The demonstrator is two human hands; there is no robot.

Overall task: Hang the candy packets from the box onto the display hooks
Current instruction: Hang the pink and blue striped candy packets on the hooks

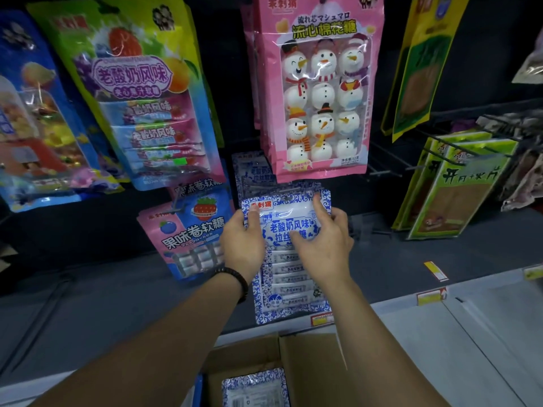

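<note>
A blue-and-white candy packet (289,277) hangs upright in front of the dark display wall, below the pink snowman packets. My left hand (242,240) grips its upper left edge, thumb on the front. My right hand (321,236) lies over the front of the packet, with the index finger reaching up to the hang hole near the top right. The hook itself is hidden behind the packet's top. More of the same packets (249,171) hang just behind it. At the bottom, the open cardboard box (308,365) holds another blue-and-white packet (254,387).
Pink snowman marshmallow packets (320,89) hang directly above. A pink-and-blue strawberry packet (191,233) hangs to the left, with green and blue bags (132,107) higher up. Green snack packs (452,183) and bare wire hooks (388,168) stand at the right. A white shelf edge (458,318) carries price tags.
</note>
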